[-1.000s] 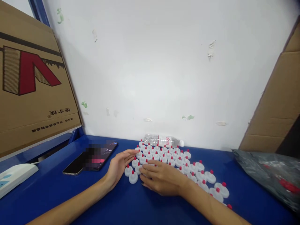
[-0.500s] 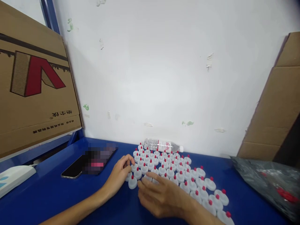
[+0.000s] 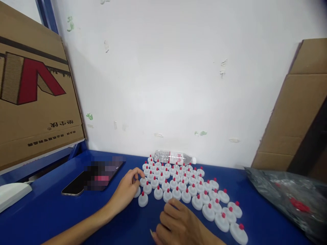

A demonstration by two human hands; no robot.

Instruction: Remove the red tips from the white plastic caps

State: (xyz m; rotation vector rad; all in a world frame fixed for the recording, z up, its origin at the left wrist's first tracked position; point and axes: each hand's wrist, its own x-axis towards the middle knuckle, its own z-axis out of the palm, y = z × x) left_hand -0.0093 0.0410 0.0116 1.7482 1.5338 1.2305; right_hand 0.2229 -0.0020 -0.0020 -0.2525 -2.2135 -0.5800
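Several white plastic caps with red tips [image 3: 186, 185] stand in rows on the blue table [image 3: 51, 211]. My left hand [image 3: 127, 190] rests on its side at the left end of the rows, fingers curled loosely against the nearest caps and holding none. My right hand [image 3: 176, 224] lies low in the view just in front of the caps, fingers bent inward, touching no cap; whether it holds anything is hidden.
A clear water bottle [image 3: 175, 157] lies against the white wall behind the caps. Two phones [image 3: 89, 177] lie to the left, a white device [image 3: 11, 194] at the far left. Cardboard boxes [image 3: 35, 95] flank both sides. A grey plastic bag [image 3: 286, 194] sits at right.
My right hand has pulled back from on top of the caps toward me and curled its fingers. My left hand has stayed at the left end, fingers curling a little.
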